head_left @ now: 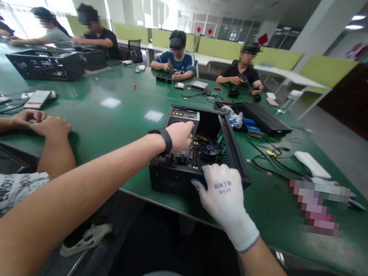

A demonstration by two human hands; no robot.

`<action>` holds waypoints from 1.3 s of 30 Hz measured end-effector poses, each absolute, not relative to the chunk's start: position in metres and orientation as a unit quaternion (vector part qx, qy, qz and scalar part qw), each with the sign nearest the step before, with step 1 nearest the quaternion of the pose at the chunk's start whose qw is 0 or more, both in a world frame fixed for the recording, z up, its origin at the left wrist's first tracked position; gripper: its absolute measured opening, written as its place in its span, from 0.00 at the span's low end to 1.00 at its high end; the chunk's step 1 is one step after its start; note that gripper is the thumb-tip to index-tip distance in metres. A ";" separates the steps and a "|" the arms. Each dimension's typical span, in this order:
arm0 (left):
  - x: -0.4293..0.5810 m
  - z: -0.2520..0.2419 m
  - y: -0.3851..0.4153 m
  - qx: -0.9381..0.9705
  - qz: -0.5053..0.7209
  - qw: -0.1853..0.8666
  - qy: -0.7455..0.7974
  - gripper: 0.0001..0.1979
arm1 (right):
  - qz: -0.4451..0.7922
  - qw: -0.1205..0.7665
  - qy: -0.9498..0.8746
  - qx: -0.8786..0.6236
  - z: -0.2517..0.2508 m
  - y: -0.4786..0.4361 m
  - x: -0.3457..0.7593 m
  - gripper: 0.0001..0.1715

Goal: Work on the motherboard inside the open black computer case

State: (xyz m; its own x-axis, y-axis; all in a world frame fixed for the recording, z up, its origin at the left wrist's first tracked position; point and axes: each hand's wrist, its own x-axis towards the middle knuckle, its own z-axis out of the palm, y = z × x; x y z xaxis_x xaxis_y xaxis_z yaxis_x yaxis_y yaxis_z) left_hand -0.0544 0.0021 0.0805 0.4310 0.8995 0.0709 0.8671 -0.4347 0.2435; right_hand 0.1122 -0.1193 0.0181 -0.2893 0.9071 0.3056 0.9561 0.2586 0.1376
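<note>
A black computer case lies on its side at the near edge of the table, its open side facing up. Inside it I see a power supply at the far left, a round black fan and a circuit board partly hidden by my arm. My left hand, bare with a dark wristband, is closed over the inside of the case near the power supply; whatever its fingers hold is hidden. My right hand, in a white glove, grips the near wall of the case, fingers over the rim and thumb outside.
Black cables, a white device and a black panel with gloves on it lie to the right. A co-worker's hands rest at the left. Another case stands beyond; several people sit around the table.
</note>
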 end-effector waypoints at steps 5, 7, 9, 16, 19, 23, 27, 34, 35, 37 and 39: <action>-0.031 0.076 -0.006 0.839 -0.048 0.060 0.539 0.23 | -0.131 0.109 -0.798 -0.579 0.014 -0.166 0.120 0.16; -0.022 0.075 -0.011 0.843 -0.103 0.049 0.526 0.20 | -0.124 0.116 -0.800 -0.576 0.012 -0.181 0.123 0.16; -0.013 0.072 -0.016 0.848 -0.147 0.037 0.507 0.17 | -0.118 0.124 -0.800 -0.574 0.010 -0.194 0.125 0.16; 0.004 0.045 -0.015 0.851 -0.230 0.042 0.470 0.19 | -0.098 0.126 -0.799 -0.579 0.007 -0.223 0.127 0.14; 0.002 0.031 -0.007 0.849 -0.254 0.036 0.463 0.23 | -0.093 0.127 -0.797 -0.584 0.007 -0.226 0.126 0.13; -0.001 0.016 0.003 0.837 -0.287 0.030 0.466 0.27 | -0.090 0.127 -0.794 -0.588 0.008 -0.226 0.124 0.14; 0.000 0.006 0.007 0.829 -0.303 0.022 0.469 0.24 | -0.099 0.132 -0.794 -0.585 0.008 -0.226 0.124 0.14; -0.002 -0.004 0.016 0.825 -0.297 0.010 0.482 0.29 | -0.116 0.133 -0.793 -0.583 0.006 -0.226 0.124 0.14; -0.002 -0.005 0.017 0.825 -0.302 0.010 0.477 0.30 | -0.117 0.134 -0.792 -0.584 0.006 -0.225 0.124 0.14; -0.002 -0.006 0.018 0.825 -0.307 0.011 0.474 0.32 | -0.118 0.136 -0.792 -0.583 0.005 -0.225 0.124 0.15; -0.002 -0.006 0.018 0.823 -0.301 0.016 0.481 0.33 | -0.119 0.138 -0.793 -0.581 0.005 -0.225 0.123 0.15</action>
State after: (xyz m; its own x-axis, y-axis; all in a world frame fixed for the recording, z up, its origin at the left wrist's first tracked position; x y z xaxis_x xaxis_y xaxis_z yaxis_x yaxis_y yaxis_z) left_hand -0.0023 0.0183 -0.0063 0.3563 0.7821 -0.5113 0.8014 -0.5371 -0.2632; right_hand 0.1234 -0.2252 0.0055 -0.2861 0.8889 0.3577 0.9548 0.2957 0.0287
